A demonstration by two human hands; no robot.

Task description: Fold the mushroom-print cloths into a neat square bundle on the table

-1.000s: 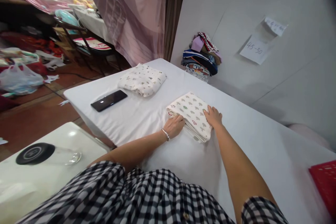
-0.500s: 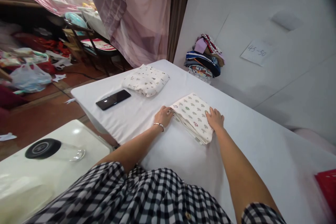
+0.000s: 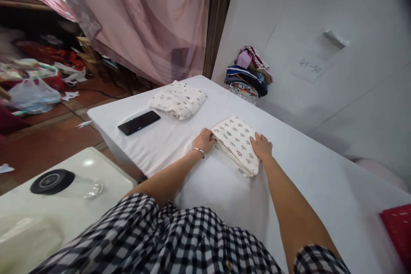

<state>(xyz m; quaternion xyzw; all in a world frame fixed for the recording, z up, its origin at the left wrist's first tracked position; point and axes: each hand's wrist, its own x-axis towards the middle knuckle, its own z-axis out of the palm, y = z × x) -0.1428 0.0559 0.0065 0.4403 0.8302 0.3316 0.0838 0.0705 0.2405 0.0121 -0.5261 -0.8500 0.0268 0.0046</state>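
Observation:
A folded cream cloth (image 3: 236,139) with grey, green and red printed motifs lies on the white-covered table (image 3: 298,171), its layered edge facing me. My left hand (image 3: 204,140), with a bracelet at the wrist, is closed on its left corner. At the right edge rests my right hand (image 3: 262,146), fingers stretched out and touching the cloth. Part of the right fingertips is hard to make out. Farther back sits another folded white cloth (image 3: 180,99) with small prints, and a black phone (image 3: 139,123) lies beside it.
A lower white surface (image 3: 105,171) at left holds a clear bottle with a black lid (image 3: 52,181). A pile of folded fabrics (image 3: 247,75) stands by the wall. Pink curtains (image 3: 154,21) hang behind. Something red (image 3: 398,231) lies at far right.
My left hand has shifted slightly to the right and its fingers have closed more on the corner. The right hand stays at the edge. The curtain has swung to the left.

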